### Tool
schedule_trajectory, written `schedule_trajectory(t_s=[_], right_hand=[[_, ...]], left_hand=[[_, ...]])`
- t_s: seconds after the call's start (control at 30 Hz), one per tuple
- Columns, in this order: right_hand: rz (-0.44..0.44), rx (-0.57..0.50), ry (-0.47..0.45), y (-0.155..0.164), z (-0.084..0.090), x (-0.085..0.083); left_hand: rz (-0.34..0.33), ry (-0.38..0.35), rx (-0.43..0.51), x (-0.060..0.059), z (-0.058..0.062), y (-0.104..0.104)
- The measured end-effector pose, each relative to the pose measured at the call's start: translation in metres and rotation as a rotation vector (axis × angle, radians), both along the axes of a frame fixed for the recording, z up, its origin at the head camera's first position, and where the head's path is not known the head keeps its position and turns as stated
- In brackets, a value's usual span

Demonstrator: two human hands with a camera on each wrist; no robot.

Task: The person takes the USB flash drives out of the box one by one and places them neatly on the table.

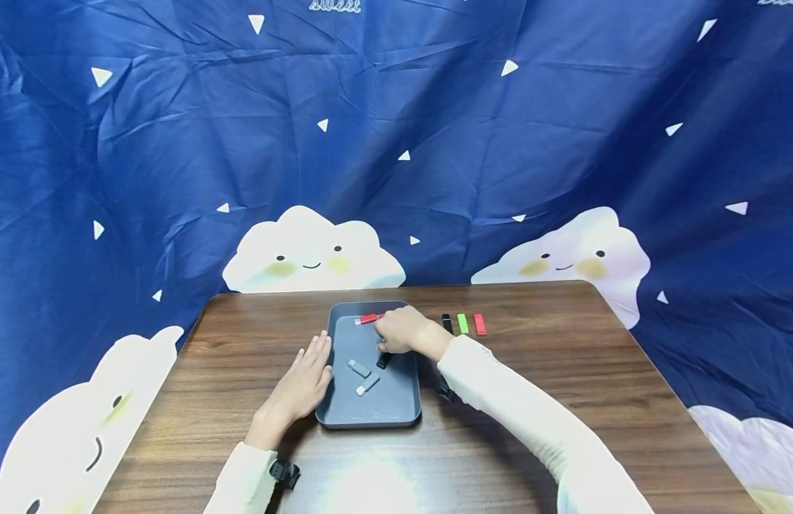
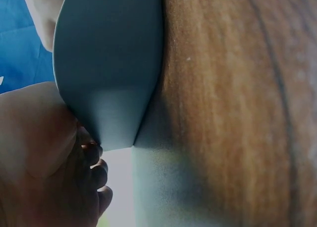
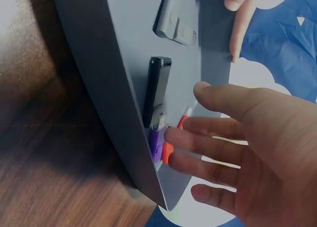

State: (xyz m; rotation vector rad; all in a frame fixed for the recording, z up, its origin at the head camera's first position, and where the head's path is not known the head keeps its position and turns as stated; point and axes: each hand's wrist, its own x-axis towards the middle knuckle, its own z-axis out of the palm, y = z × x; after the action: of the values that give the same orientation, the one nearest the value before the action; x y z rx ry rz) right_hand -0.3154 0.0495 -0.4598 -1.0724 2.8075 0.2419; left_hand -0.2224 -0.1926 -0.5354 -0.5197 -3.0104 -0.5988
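A shallow dark grey tray (image 1: 370, 412) lies on the table with several USB sticks in it. My left hand (image 1: 297, 385) rests along the tray's left rim, fingers straight. Over the tray's far right part reaches my right hand (image 1: 405, 330). In the right wrist view its thumb and fingers are spread apart, fingertips close to a purple USB stick (image 3: 157, 145) and an orange-red one (image 3: 168, 151). A black USB stick (image 3: 157, 90) lies beside them. Two grey USB sticks, one nearer (image 1: 367, 385) and one farther (image 1: 359, 368), lie mid-tray. A red USB stick (image 1: 367, 319) is near the far wall.
Right of the tray, a black USB stick (image 1: 447, 323), a green one (image 1: 462, 323) and a red one (image 1: 480, 324) stand in a row on the wooden table (image 1: 550, 357). Behind the table hangs a blue curtain (image 1: 435, 178) with white clouds.
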Motion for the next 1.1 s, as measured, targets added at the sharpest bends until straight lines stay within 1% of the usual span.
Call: schedule_trajectory(t_s=[0.3,0.47,0.6,0.73,0.97,1.1], right_hand=[[-0.051,0.087,0.029,-0.005,-0.006,0.007],[-0.083,0.128,0.016,-0.006,-0.008,0.01],[-0.099,0.135,0.008,-0.008,-0.011,0.01],[-0.097,0.139,0.017,-0.008,-0.014,0.01],[-0.078,0.13,0.016,-0.009,-0.017,0.013],[-0.062,0.131,0.013,-0.009,-0.017,0.013]], left_hand=[[-0.001,-0.007,0.003,0.0,0.0,0.001],[-0.004,-0.003,0.001,-0.001,0.0,0.0],[-0.002,0.001,-0.001,-0.001,0.0,0.001],[-0.002,0.004,0.003,0.0,0.0,0.001],[-0.014,0.044,0.04,0.001,-0.001,0.001],[-0.009,0.032,0.025,0.001,-0.001,0.001]])
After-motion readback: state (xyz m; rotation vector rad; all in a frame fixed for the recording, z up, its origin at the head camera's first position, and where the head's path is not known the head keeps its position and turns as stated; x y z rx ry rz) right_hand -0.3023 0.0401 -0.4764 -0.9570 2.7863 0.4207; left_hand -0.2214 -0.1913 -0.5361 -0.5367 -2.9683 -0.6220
